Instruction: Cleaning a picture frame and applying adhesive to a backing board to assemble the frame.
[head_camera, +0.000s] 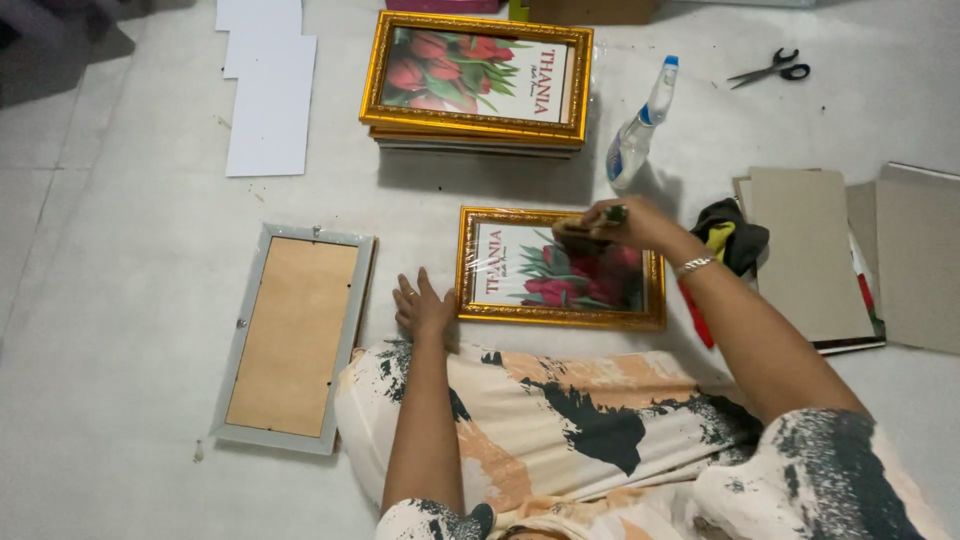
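Observation:
A gold picture frame (490, 312) with a print of red tulips lies flat on the floor in front of me. My left hand (422, 306) rests flat on the floor, fingers spread, just touching the frame's left edge. My right hand (622, 224) is over the frame's upper right part, closed on a small dark tool (606, 215) that touches the frame. A bracelet sits on that wrist.
A stack of gold frames (476, 132) lies farther back, with a spray bottle (638, 132) to its right. A grey frame (292, 340) lies face down at left. White sheets (270, 105), scissors (770, 70), a dark cloth (738, 238) and grey backing boards (810, 250) lie around.

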